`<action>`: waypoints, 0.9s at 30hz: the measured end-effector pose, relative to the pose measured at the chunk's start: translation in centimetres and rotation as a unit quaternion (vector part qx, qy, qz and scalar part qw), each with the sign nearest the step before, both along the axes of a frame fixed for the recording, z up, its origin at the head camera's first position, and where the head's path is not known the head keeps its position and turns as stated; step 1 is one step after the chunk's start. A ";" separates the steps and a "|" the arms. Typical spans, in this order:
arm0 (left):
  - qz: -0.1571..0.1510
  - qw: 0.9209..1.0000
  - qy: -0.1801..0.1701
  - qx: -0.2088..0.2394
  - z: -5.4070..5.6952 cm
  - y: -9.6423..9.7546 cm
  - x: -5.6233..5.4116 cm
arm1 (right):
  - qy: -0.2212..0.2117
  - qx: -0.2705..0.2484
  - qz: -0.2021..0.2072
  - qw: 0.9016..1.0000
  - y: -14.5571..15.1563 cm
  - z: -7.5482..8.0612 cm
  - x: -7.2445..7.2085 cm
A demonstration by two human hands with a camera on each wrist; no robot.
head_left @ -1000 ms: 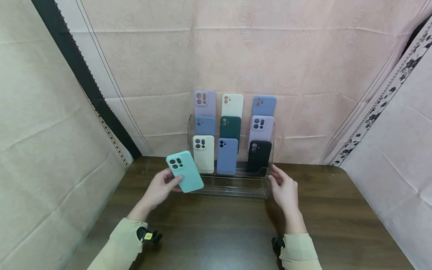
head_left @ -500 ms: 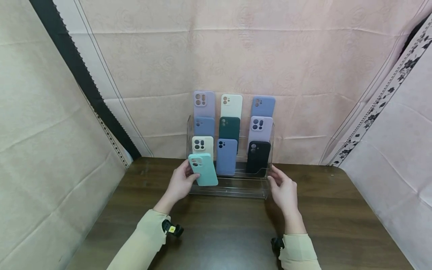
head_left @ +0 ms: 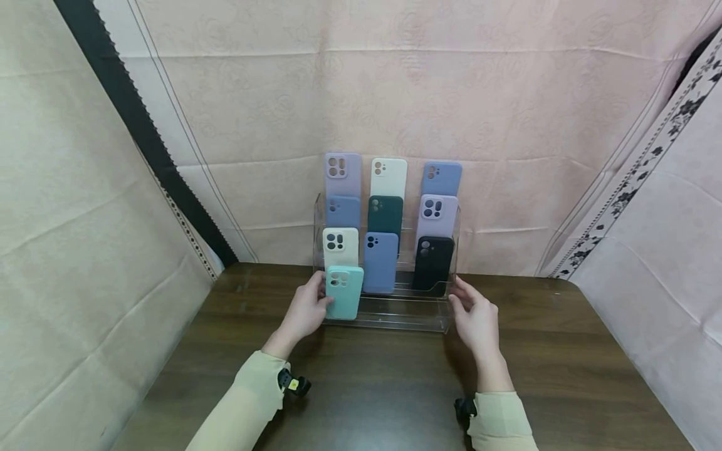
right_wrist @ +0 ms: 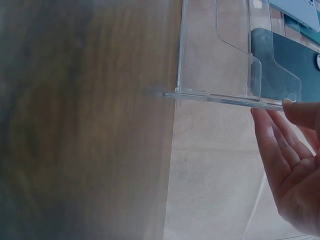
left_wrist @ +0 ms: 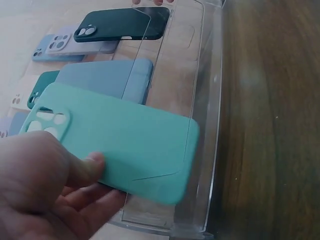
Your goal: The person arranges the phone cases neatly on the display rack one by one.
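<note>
In the head view my left hand holds a turquoise phone case upright at the left front of a clear tiered display stand. The thumb lies on the case's back in the left wrist view, fingers behind it. This case overlaps the lower part of a white phone case. My right hand grips the stand's right side wall, thumb at its edge and fingertips against the outer face. Beside the turquoise case stands a blue phone case.
Further cases stand in rows on the stand: a black case, a dark green case, a lavender case and several others behind. The stand sits on a brown wooden table, with a cream cloth backdrop behind.
My left hand has carried the turquoise case rightward to the front left of the stand, then lowered and straightened it from a tilt. My right hand stays at the stand's side.
</note>
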State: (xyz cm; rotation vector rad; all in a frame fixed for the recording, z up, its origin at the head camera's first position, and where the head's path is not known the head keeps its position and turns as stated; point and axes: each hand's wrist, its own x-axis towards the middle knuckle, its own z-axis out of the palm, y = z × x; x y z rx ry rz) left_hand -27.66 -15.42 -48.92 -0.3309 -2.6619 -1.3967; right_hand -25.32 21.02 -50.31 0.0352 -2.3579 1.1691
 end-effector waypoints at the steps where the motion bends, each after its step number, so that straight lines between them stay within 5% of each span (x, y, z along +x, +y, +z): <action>1: -0.001 1.000 -0.004 -0.006 -0.1 0.0 0.0 | 0.000 0.000 0.000 1.000 0.0 0.0 0.0; 7: 0.007 1.000 0.000 -0.003 -0.6 0.2 0.1 | 0.000 0.001 0.000 1.000 0.1 -0.1 -0.1; 18: 0.066 0.994 0.083 0.002 0.1 0.1 0.4 | 0.002 0.001 0.001 1.000 0.0 0.1 0.0; 27: 0.114 0.981 0.155 -0.004 0.7 0.0 0.6 | 0.004 0.003 0.000 1.000 0.1 0.1 0.0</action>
